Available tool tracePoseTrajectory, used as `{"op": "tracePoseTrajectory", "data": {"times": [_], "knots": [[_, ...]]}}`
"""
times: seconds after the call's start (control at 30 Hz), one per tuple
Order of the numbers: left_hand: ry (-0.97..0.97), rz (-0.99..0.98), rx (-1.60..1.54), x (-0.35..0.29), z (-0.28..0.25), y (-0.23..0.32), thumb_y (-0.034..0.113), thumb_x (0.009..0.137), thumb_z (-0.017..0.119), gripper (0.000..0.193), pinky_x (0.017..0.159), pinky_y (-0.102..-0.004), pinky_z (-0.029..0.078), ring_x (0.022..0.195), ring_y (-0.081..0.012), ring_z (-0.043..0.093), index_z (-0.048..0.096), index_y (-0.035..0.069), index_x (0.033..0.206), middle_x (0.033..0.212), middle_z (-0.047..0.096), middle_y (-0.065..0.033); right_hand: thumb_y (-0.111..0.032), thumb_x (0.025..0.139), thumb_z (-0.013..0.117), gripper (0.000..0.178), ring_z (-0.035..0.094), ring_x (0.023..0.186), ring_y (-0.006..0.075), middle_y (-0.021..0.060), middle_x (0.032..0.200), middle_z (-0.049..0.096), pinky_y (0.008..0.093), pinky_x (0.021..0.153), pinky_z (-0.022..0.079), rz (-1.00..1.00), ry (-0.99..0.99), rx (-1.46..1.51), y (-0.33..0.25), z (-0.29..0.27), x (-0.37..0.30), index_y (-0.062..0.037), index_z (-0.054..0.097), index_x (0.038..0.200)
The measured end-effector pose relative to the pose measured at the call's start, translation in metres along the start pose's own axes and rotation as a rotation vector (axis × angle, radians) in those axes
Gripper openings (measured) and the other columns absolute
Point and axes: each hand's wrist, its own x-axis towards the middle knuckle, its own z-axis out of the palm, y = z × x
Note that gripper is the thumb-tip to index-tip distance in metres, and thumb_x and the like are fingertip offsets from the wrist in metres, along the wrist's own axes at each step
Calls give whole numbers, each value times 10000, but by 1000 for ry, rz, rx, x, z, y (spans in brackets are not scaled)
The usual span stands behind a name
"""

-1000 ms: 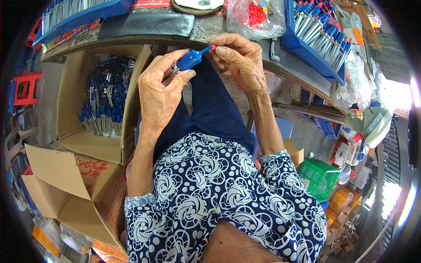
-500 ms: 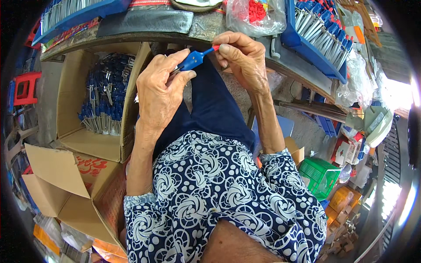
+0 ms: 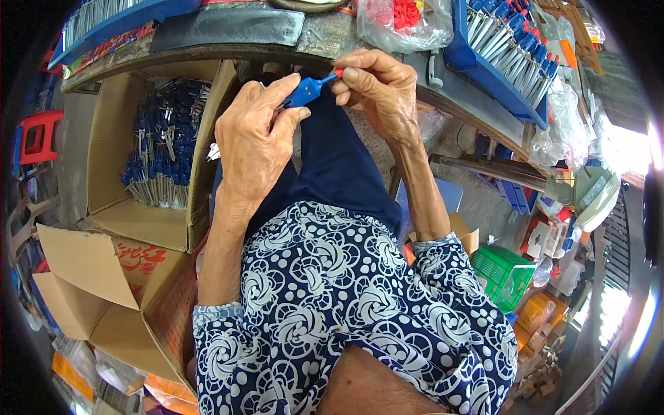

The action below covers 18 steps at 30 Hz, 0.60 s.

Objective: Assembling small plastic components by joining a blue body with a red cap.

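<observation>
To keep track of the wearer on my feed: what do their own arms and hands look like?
The left hand and right hand are ungloved, and both forearms are bare, with no watch visible. The navy sleeves, printed with white swirls, rings and dots, end near the elbows in paler blue-and-white cuffs.

Room surrounding the work area. A worn workbench (image 3: pixel 324 40) — its front edge bowed by the lens — spans the upper view, above a grey floor (image 3: pixel 487 216). Far left: a red plastic stool (image 3: pixel 45 118). Right: a dark slatted grille (image 3: pixel 618 250), with white glare (image 3: pixel 633 149) nearby.
</observation>
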Motion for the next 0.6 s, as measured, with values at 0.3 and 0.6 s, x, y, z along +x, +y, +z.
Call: {"op": "tracePoseTrajectory", "data": {"times": [0.3, 0.6], "knots": [[7, -42, -64, -3, 6, -6, 32, 619, 666, 311, 514, -298, 402, 545, -197, 492, 609, 44, 925, 631, 497, -79, -13, 780, 564, 127, 590, 595, 147, 97, 744, 575, 224, 515, 497, -15, -12, 41, 6, -1, 0, 45, 587, 891], [-65, -165, -186, -7, 8, -12, 59, 626, 660, 286, 529, -296, 401, 559, -196, 507, 608, 36, 906, 646, 517, -85, 19, 771, 557, 118, 598, 612, 171, 118, 765, 567, 248, 533, 523, 28, -26, 17, 13, -5, -5, 65, 587, 875]]}}
